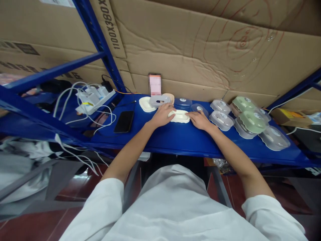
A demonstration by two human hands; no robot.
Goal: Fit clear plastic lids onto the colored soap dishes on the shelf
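Note:
A cream shallow dish with a wavy rim (181, 116) rests near the middle of the blue shelf. My left hand (162, 114) grips its left end, thumb in front and fingers behind. At the opposite end, the fingertips of my right hand (199, 119) press together on the edge. Behind my left hand lie a clear lid with a slot (158, 100), a white dish (146, 105) and a peach-coloured piece (171, 97). Two translucent lids with round stickers, one farther back (183, 103) and one beside my right hand (200, 108), lie close by.
Stacked clear and green lidded boxes (252, 118) stand on the right. A black phone (124, 121) lies at left; another phone with a lit screen (155, 84) leans on the cardboard (175, 63). A power strip (96, 100) with tangled white cables sits beyond a blue rack post (102, 43).

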